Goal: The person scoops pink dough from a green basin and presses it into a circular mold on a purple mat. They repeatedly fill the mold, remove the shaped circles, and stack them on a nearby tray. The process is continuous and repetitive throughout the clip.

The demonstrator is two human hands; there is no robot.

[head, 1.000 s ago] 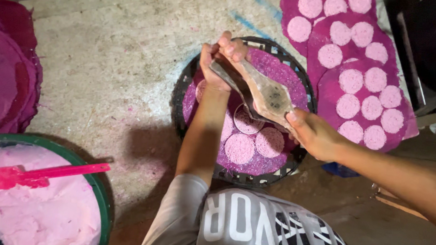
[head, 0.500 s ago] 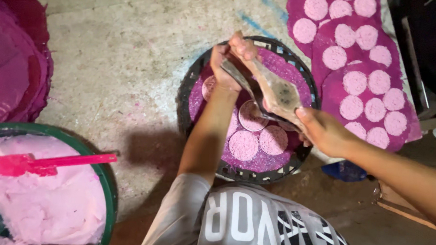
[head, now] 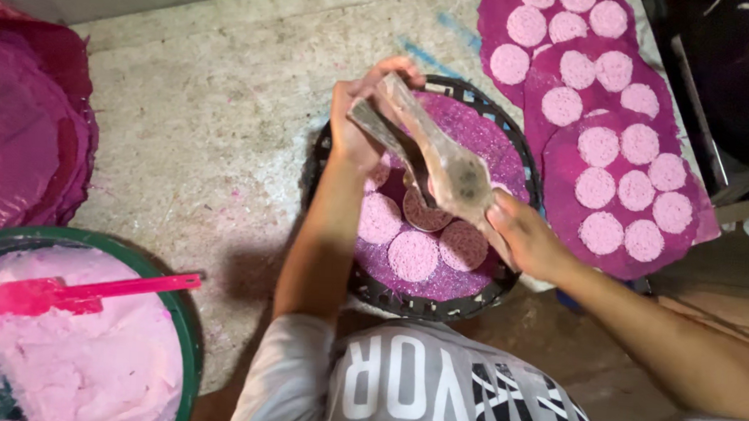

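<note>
Over the round black basket tray, our two hands work a pair of utensils above pink discs laid on a purple cloth. Our left hand, at the tray's far-left rim, has its grip closed around the handle of a narrow flat scraper, whose blade runs down toward the tray's middle. Our right hand, at the tray's near-right rim, grips the handle of a worn, paste-stained spoon, its bowl turned upward just above the discs. The two tools cross over the tray's centre, the scraper lying against the spoon, seemingly so that paste can be pushed off the bowl onto the cloth. Four pink discs lie in the tray's near half, close together, one of them directly under the tools; the far half of the purple cloth is still bare, which we judge leaves room for more. To the right of the tray, overlapping purple sheets carry rows of finished pink rounds, spread flat on the speckled floor. Well to the left of the tray, a green bowl holds pale pink paste with a pink spatula resting on it, and a stack of dark pink cloths lies beyond.
</note>
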